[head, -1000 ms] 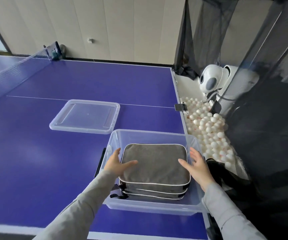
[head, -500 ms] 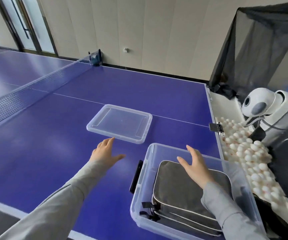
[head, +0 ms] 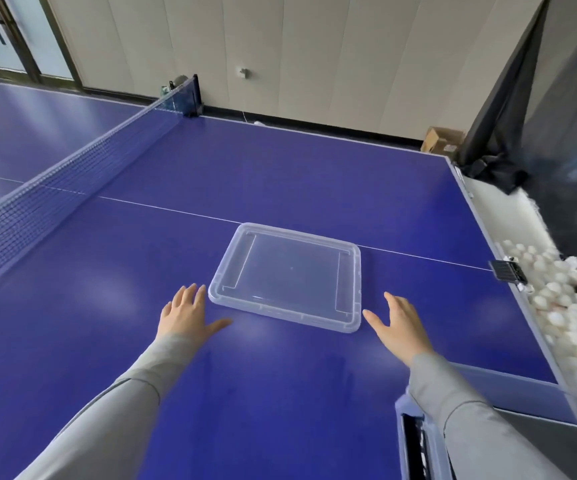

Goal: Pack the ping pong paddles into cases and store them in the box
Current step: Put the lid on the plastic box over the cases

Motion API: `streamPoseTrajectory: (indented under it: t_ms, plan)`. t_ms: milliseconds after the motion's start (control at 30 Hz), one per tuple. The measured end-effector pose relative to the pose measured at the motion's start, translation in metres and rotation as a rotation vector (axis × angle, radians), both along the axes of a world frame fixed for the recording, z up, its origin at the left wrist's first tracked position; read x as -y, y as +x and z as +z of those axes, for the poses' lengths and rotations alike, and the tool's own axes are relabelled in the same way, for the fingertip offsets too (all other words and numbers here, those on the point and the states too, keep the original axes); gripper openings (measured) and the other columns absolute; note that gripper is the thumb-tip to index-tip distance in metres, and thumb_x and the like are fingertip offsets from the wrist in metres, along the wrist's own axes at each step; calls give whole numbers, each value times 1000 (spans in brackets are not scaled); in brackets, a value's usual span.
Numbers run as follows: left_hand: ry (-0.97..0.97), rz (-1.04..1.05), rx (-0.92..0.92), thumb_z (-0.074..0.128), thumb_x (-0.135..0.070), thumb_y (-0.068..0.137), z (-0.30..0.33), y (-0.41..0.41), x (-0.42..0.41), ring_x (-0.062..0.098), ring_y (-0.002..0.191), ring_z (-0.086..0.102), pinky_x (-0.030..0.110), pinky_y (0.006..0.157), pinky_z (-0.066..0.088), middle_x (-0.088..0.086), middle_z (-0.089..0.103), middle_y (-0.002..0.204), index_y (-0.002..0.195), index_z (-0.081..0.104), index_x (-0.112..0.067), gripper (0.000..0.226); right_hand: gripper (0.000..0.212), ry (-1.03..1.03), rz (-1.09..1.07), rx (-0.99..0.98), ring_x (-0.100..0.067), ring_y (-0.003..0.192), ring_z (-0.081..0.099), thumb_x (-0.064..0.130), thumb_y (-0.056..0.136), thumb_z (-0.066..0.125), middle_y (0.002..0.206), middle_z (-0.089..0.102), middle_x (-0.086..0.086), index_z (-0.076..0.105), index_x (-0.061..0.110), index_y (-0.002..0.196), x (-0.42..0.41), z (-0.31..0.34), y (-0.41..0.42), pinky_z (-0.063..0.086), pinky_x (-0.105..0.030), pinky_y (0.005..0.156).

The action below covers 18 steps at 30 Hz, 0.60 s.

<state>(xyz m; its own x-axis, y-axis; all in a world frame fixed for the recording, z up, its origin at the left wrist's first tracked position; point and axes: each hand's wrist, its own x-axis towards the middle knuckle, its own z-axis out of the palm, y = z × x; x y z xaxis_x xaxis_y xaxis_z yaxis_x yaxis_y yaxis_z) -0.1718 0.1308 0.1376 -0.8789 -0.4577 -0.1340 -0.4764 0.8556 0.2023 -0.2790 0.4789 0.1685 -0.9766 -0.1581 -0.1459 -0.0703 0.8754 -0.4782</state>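
Both grey-sleeved arms reach forward over the blue ping pong table [head: 280, 181], bare all around the clear rectangular plastic lid [head: 289, 280]. Left hand [head: 186, 315] and right hand [head: 399, 327] flank its near corners, fingers spread, empty. Only the clear plastic box's corner [head: 415, 434] shows under the right sleeve.

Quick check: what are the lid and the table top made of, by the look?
Lid: clear, glossy moulded plastic, probably rigid; the blue shows through it. Table top: blue painted board, seemingly satin; it carries soft light patches and a white line.
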Motion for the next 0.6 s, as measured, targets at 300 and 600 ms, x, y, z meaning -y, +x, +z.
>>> streamPoseTrajectory:
  t_ms: [300, 600]
  plan:
    - [130, -35, 11, 52, -69, 80, -67, -92, 43, 24, 144, 17, 42, 112, 26, 4, 17, 157, 151, 14, -13, 98, 71, 172, -99, 92, -25, 141, 25, 47, 94, 48, 152, 30, -9, 24, 7, 148, 34, -63, -54, 28, -38, 112]
    - [85, 43, 0, 56, -71, 73, -117, -159, 70, 33, 120, 38, 44, 95, 37, 13, 42, 129, 132, 41, -7, 89, 66, 237, -217, 77, -29, 134, 32, 48, 93, 50, 143, 41, -13, 40, 1, 138, 43, -129, -101, 30, -38, 107]
